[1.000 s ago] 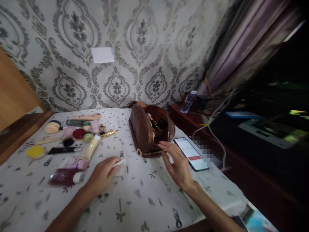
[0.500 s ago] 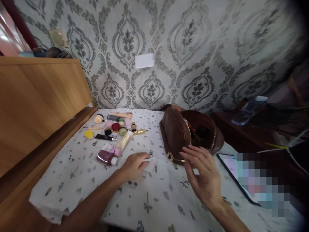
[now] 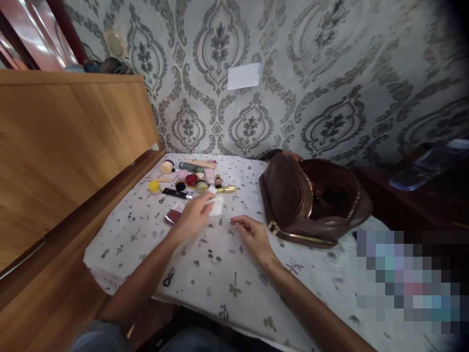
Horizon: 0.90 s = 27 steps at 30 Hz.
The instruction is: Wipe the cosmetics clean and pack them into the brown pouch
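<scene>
My left hand (image 3: 191, 216) is closed on a thin white tissue (image 3: 217, 207), slightly blurred by motion. It is over the near side of a group of cosmetics, partly covering a dark red bottle (image 3: 171, 217) and a tube. My right hand (image 3: 255, 240) hovers over the cloth left of a brown leather bag (image 3: 284, 195), fingers curled and pressed together; whether anything small is between them I cannot make out. Close to my left hand lie a gold tube (image 3: 226, 189), a black tube (image 3: 176, 193) and a red-lidded jar (image 3: 191, 180).
The bag stands unzipped, its dark inside showing. A patterned white cloth (image 3: 234, 293) covers the surface. More jars, including a yellow one (image 3: 154, 186), lie at the back left beside a wooden panel (image 3: 73, 132). A clear bottle (image 3: 421, 168) is at the far right.
My left hand has moved up and left with the tissue, to the cosmetics. My right hand has left the bag's front, moved left, and its fingers have curled in. The view has shifted.
</scene>
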{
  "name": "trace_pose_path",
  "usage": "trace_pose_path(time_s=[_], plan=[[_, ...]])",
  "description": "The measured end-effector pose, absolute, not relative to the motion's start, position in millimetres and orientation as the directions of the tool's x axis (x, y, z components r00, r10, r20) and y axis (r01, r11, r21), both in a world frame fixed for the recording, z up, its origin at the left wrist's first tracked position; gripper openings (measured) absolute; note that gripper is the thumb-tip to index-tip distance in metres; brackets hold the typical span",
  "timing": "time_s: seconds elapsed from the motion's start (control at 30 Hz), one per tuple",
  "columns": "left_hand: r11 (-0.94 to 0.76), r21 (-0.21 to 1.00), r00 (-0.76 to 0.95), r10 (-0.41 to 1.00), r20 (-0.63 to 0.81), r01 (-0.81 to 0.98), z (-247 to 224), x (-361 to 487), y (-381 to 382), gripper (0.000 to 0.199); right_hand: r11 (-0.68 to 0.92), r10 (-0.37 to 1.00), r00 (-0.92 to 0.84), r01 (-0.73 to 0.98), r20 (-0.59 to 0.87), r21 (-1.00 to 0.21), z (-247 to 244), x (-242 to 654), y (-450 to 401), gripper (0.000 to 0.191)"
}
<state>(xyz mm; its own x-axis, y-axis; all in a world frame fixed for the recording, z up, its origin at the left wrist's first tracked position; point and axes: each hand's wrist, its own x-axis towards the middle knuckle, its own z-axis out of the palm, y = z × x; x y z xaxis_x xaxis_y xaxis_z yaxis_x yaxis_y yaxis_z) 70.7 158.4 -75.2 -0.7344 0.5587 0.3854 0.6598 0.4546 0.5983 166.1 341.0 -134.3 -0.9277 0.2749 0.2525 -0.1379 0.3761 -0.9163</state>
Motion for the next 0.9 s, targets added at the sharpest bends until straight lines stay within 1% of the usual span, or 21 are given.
trace_pose_path(time_s=[0.07, 0.13, 0.2, 0.33, 0.43, 0.5, 0.57, 0.63, 0.67, 0.73, 0.83, 0.9], plan=[[0.555, 0.550, -0.781, 0.468, 0.414, 0.624, -70.3, 59.4, 131.2, 0.029, 0.358, 0.270, -0.935, -0.125, 0.231, -0.926, -138.2, 166.2, 335.5, 0.023], [0.656, 0.475, -0.807, 0.424, 0.411, 0.587, -73.5, 52.9, 102.1, 0.033, 0.380, 0.258, -0.938, -0.122, 0.232, -0.917, -141.9, 167.9, 331.8, 0.023], [0.701, 0.434, -0.821, 0.431, 0.375, 0.566, -83.9, 53.4, 76.1, 0.038, 0.420, 0.233, -0.941, -0.129, 0.244, -0.898, -144.8, 169.9, 329.6, 0.023], [0.700, 0.416, -0.814, 0.510, 0.279, 0.581, -108.6, 68.8, 45.9, 0.049, 0.483, 0.184, -0.947, -0.147, 0.265, -0.863, -146.9, 172.5, 326.9, 0.022], [0.721, 0.342, -0.798, 0.551, 0.243, 0.602, -115.1, 78.0, 40.0, 0.061, 0.530, 0.158, -0.943, -0.171, 0.294, -0.831, -146.2, 173.4, 324.8, 0.021], [0.753, 0.280, -0.803, 0.557, 0.210, 0.596, -112.6, 80.4, 39.3, 0.061, 0.544, 0.136, -0.941, -0.191, 0.311, -0.817, -145.5, 174.0, 323.5, 0.021], [0.780, 0.224, -0.812, 0.554, 0.185, 0.584, -107.0, 82.3, 39.2, 0.053, 0.554, 0.110, -0.938, -0.217, 0.329, -0.804, -144.8, 175.1, 322.4, 0.021], [0.784, 0.199, -0.809, 0.561, 0.176, 0.588, -101.0, 85.9, 40.1, 0.047, 0.564, 0.073, -0.935, -0.248, 0.347, -0.788, -143.8, 177.1, 321.1, 0.021], [0.774, 0.205, -0.801, 0.573, 0.176, 0.599, -98.5, 88.8, 41.5, 0.044, 0.565, 0.048, -0.935, -0.265, 0.351, -0.782, -143.0, 178.3, 320.3, 0.021], [0.732, 0.262, -0.777, 0.605, 0.175, 0.629, -95.7, 96.4, 47.4, 0.040, 0.551, -0.015, -0.935, -0.302, 0.353, -0.777, -140.9, 181.0, 318.7, 0.024], [0.646, 0.402, -0.743, 0.651, 0.152, 0.649, -97.5, 108.4, 65.6, 0.036, 0.491, -0.101, -0.932, -0.351, 0.348, -0.798, -138.0, 184.0, 317.1, 0.041], [0.591, 0.468, -0.719, 0.678, 0.152, 0.657, -101.8, 112.8, 82.4, 0.037, 0.420, -0.116, -0.938, -0.344, 0.326, -0.840, -137.8, 183.9, 318.4, 0.045]])
